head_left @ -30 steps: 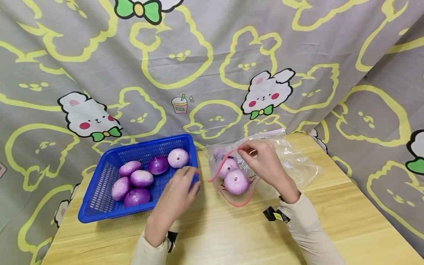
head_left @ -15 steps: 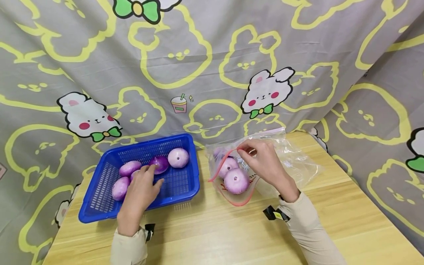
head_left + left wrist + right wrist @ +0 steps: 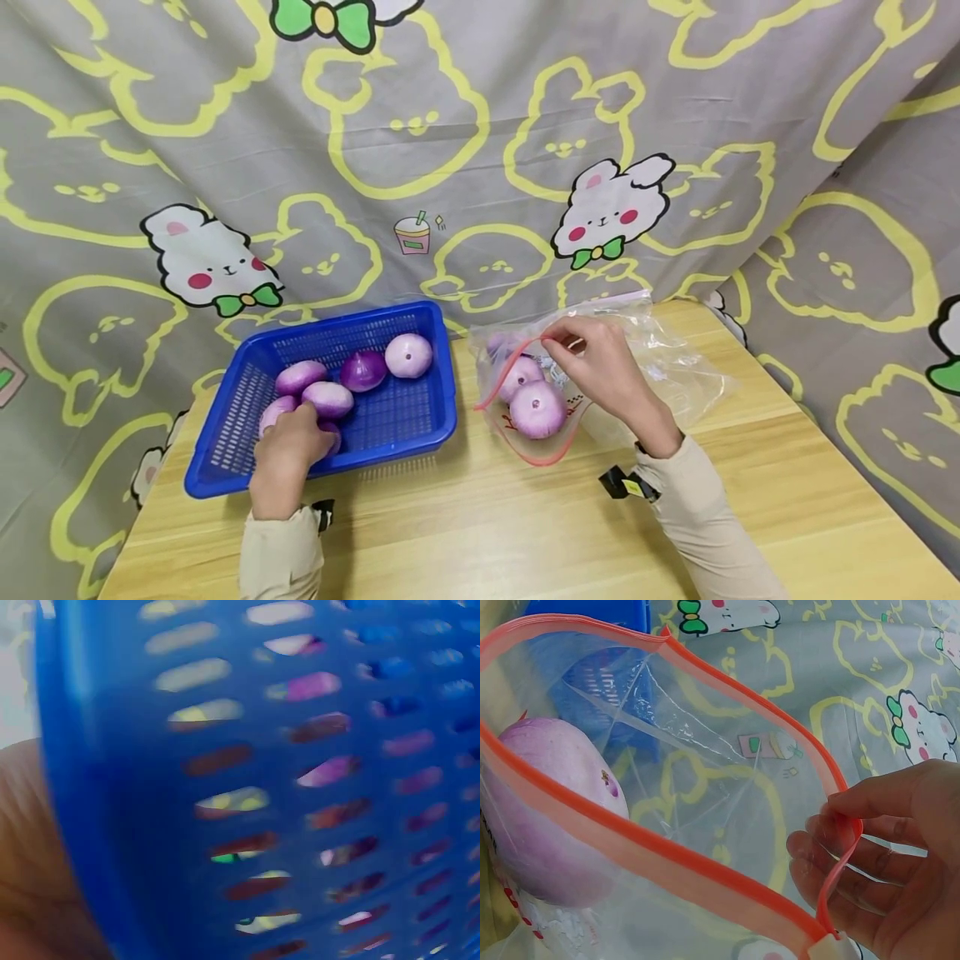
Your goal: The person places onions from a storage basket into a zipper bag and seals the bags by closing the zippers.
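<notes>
Reaching into a blue basket of purple onions while the other hand props a plastic bag open.

On a wooden table, the left hand sits inside the basket's near corner, fingers curled down over an onion that pokes out just beyond the knuckles; whether the grip has closed is hidden. Four more onions lie beside it in the basket. The right hand pinches the red zip edge of a clear bag between thumb and fingertips, lifting the mouth wide toward the basket, seemingly so an onion can go in. Bagged onions rest just below those fingers.
</notes>
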`<action>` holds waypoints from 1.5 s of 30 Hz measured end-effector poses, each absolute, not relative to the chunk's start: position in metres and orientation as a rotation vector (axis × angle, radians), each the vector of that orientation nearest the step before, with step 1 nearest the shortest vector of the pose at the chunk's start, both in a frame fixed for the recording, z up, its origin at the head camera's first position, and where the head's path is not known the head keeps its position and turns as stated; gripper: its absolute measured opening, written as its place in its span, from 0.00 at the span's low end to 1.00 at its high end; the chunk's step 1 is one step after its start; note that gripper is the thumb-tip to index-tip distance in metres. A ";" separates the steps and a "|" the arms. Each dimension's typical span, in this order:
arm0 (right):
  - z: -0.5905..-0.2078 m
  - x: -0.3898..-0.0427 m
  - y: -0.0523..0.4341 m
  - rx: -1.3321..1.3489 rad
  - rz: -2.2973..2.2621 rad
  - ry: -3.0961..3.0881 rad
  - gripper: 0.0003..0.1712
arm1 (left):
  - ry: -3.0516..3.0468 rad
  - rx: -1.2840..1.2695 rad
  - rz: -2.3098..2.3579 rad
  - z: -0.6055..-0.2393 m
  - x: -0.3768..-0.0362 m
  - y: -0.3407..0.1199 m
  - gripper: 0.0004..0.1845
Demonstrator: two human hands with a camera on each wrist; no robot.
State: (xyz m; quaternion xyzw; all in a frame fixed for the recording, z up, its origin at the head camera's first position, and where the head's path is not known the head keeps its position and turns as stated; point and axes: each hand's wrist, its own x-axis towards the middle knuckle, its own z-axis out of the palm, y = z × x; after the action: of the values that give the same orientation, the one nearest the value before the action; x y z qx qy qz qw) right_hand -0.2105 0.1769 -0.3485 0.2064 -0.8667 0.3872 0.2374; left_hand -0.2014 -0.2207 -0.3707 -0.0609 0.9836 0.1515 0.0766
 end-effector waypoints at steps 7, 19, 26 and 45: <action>-0.350 -0.211 0.178 0.554 1.058 -2.382 0.02 | 2.943 -0.117 0.427 -0.374 -0.202 -0.221 0.27; -0.353 -0.209 0.180 0.542 1.063 -2.386 0.02 | 2.945 -0.067 0.414 -0.373 -0.204 -0.220 0.30; -0.353 -0.209 0.179 0.551 1.069 -2.392 0.02 | 2.921 0.000 0.395 -0.372 -0.203 -0.221 0.23; -0.353 -0.208 0.178 0.551 1.071 -2.403 0.02 | 2.903 0.150 0.377 -0.363 -0.196 -0.212 0.18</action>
State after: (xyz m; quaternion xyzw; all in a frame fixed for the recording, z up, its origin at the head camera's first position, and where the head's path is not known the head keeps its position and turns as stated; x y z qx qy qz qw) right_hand -0.2085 0.1778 -0.3526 0.1999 -0.8711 0.3883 0.2247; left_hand -0.1964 -0.2124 -0.3628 0.0509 0.9849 0.1278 0.1052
